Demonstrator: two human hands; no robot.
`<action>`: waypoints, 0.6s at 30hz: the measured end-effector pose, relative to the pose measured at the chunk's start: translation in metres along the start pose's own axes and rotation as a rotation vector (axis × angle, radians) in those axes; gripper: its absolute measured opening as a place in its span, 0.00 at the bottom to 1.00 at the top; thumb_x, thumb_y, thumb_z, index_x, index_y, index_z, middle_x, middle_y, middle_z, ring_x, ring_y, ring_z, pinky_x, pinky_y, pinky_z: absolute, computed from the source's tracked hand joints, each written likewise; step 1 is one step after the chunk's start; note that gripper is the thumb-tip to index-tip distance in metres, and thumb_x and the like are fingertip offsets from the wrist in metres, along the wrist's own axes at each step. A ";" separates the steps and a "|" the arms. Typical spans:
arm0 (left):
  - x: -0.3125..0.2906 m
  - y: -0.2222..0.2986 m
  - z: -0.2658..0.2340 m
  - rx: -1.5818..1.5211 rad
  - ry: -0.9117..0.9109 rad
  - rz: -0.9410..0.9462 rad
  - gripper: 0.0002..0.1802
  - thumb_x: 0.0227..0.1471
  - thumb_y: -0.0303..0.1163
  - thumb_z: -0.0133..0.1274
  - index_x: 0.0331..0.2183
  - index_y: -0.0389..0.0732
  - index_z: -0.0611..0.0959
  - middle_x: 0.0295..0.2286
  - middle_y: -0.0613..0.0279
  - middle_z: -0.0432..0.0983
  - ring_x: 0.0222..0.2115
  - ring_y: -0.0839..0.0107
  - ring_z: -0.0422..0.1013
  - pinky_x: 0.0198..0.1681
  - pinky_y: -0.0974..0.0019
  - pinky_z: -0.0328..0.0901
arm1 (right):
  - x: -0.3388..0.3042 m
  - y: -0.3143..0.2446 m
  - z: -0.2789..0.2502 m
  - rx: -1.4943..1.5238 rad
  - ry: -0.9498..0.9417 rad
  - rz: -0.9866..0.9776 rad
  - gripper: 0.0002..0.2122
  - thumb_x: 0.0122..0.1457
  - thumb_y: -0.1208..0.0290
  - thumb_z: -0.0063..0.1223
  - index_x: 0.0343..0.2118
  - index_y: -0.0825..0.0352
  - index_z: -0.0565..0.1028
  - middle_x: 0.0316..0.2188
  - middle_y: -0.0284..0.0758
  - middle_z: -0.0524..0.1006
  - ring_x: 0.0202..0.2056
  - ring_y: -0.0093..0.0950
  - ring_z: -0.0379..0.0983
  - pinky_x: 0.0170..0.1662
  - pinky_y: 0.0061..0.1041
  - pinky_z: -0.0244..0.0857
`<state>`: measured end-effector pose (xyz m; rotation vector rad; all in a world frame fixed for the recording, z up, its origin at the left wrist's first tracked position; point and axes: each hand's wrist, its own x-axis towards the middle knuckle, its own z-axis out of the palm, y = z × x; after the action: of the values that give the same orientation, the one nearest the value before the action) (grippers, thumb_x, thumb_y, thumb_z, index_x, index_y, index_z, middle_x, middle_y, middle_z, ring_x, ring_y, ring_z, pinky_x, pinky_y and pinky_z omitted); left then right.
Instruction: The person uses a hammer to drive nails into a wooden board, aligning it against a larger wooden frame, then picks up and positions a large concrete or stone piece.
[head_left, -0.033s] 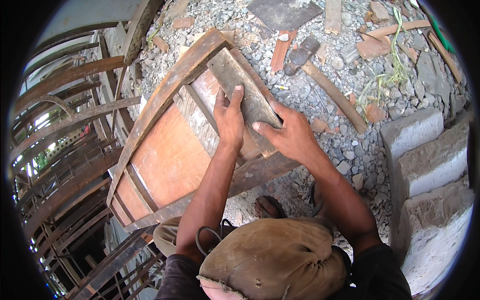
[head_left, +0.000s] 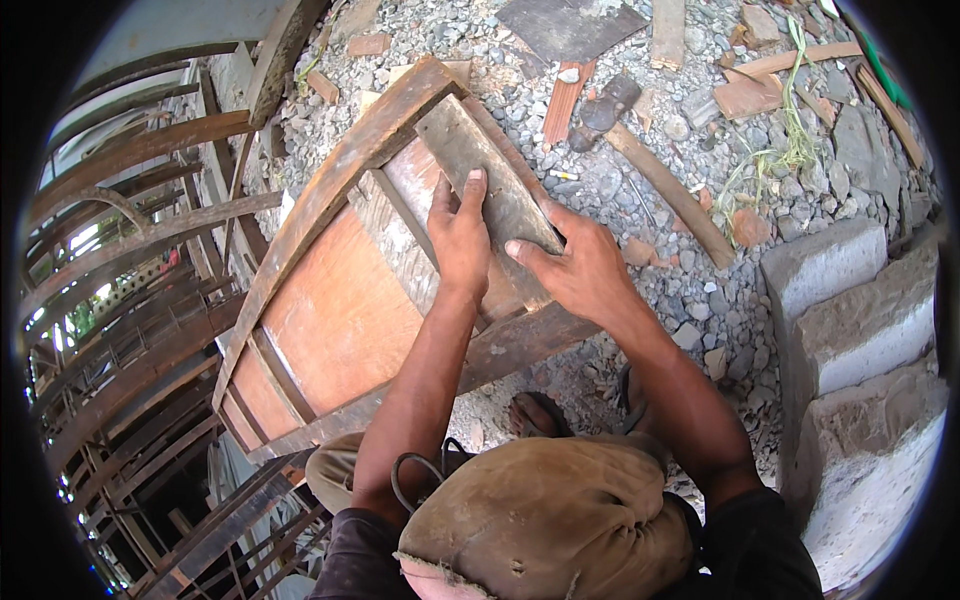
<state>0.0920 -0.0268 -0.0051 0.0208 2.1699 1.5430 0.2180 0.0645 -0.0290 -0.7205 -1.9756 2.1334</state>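
A short weathered wooden board (head_left: 497, 190) lies slantwise across the right end of a wooden frame (head_left: 330, 190) backed with reddish plywood (head_left: 335, 310). My left hand (head_left: 461, 235) grips the board's left edge, its thumb on top and the fingers reaching down beside it. My right hand (head_left: 580, 258) clasps the lower right end, thumb on the upper face and fingers curled round the far edge. Beyond the frame's right side, a hammer (head_left: 660, 185) with a wooden handle and a dark, heavy head rests on the gravel.
Concrete steps (head_left: 850, 310) rise at the right. Slatted old timbers (head_left: 140, 230) stand along the left. Wood scraps, a dark flat sheet (head_left: 570, 28) and a reddish wood piece (head_left: 568, 102) lie on the gravel (head_left: 700, 300). My sandalled feet (head_left: 540, 412) are just below the frame.
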 end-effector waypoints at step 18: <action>0.019 0.017 0.000 0.557 -0.017 -0.060 0.59 0.46 0.50 0.70 0.64 0.26 0.57 0.48 0.33 0.73 0.49 0.49 0.75 0.50 0.57 0.71 | 0.008 0.008 -0.010 -0.229 0.126 -0.092 0.22 0.57 0.69 0.63 0.51 0.78 0.76 0.43 0.52 0.77 0.47 0.50 0.73 0.52 0.43 0.67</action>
<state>0.0710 -0.0151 0.0027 0.1464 2.4891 0.8613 0.2172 0.0759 -0.0393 -0.7620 -2.1611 1.7837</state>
